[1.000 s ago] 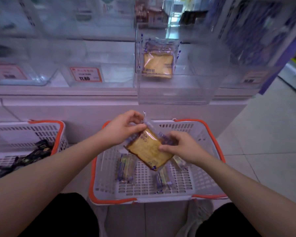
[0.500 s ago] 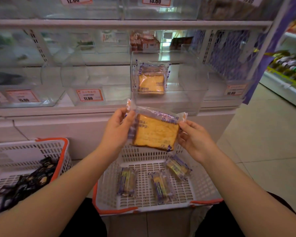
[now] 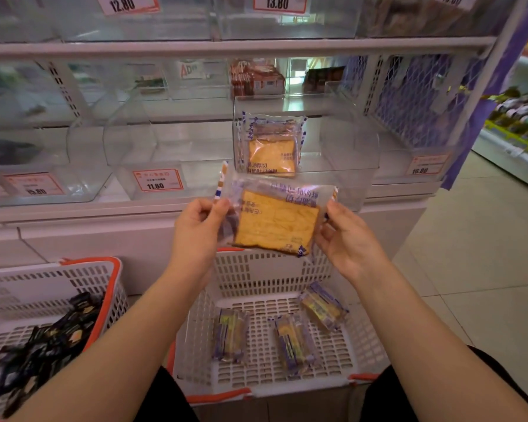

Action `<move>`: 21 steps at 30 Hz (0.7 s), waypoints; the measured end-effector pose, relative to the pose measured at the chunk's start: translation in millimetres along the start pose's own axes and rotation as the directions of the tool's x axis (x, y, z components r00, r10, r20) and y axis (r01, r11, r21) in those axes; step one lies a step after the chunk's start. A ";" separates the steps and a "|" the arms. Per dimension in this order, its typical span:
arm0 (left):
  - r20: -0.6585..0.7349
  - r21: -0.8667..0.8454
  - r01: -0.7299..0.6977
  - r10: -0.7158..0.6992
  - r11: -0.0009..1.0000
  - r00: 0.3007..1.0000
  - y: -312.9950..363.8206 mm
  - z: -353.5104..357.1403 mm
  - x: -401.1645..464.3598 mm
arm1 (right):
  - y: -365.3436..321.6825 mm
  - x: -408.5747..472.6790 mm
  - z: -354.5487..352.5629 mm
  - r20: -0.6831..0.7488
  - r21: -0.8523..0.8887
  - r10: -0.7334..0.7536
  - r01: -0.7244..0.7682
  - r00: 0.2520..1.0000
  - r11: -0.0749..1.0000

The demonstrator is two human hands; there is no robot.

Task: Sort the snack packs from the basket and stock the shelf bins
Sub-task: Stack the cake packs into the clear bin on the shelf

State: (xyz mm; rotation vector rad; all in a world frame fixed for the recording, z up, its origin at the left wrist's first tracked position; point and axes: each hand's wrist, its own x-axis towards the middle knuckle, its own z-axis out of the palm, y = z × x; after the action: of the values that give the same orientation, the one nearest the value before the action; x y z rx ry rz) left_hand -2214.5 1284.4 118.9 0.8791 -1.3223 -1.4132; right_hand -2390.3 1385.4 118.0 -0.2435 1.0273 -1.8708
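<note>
A clear pack with a square slice of yellow toast (image 3: 276,222) is held flat above the white basket with orange rim (image 3: 256,278). My left hand (image 3: 197,229) pinches its left edge, and my right hand (image 3: 345,236) pinches its right edge. Three small purple-and-yellow snack packs (image 3: 293,342) lie on the basket floor below. Straight ahead, a clear shelf bin (image 3: 342,141) holds one upright pack of the same toast (image 3: 270,147).
A second white basket (image 3: 73,278) at the left holds several dark snack packs (image 3: 43,339). Clear bins with price tags (image 3: 157,180) line the shelf to the left and above. Tiled floor and another shelf lie to the right.
Both hands lifted the toast pack out of the basket up to just below the shelf bin. The view tilted upward toward the shelf.
</note>
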 end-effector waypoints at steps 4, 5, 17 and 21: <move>-0.016 -0.179 0.056 -0.060 0.982 0.998 2.6 7.4 5.1 | 4.0 5.0 4.0 0.035 0.040 -0.007 0.005 0.999 0.999; -0.038 -0.190 0.067 -0.076 0.979 0.996 2.0 8.3 6.5 | 6.6 6.0 4.5 0.043 -0.020 -0.030 0.031 0.999 0.999; 0.058 -0.009 -0.187 0.187 0.982 0.981 23.9 6.6 50.6 | -55.0 20.5 43.2 0.338 -0.668 -0.338 0.477 0.878 0.571; 0.078 0.205 -0.107 0.092 0.973 0.993 22.3 10.1 79.9 | -77.6 51.9 56.1 0.093 -0.602 -0.449 0.409 0.889 0.686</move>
State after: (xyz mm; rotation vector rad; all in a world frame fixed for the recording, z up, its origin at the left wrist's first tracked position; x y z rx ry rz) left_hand -2241.5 1212.1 151.0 0.8951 -1.5669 -1.2514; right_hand -2436.7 1327.3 197.6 -0.8846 1.7273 -1.8935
